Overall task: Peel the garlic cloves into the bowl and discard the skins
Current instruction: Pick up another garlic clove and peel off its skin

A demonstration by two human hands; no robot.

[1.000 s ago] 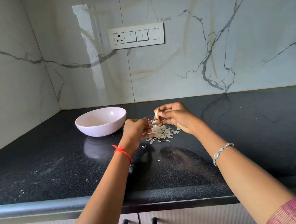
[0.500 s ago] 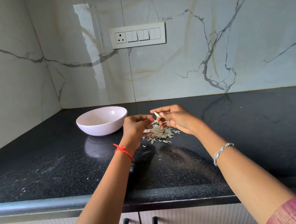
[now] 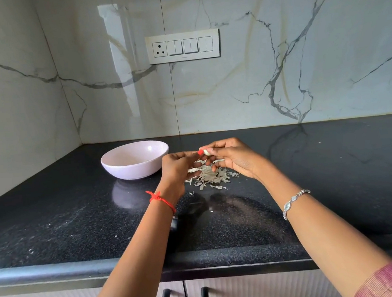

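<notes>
White clove (image 3: 206, 151) is pinched in the right hand (image 3: 234, 158) above the skins (image 3: 207, 177). The left hand (image 3: 177, 166) just came back up from the pile and is nipping its tip, so I'd guess more peeling before the bowl (image 3: 132, 170).

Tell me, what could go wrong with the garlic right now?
The garlic clove is pinched by the left hand and right hand above the skins, not the bowl; if it slips, it could land among them. The loose skins might also scatter across the counter.
</notes>
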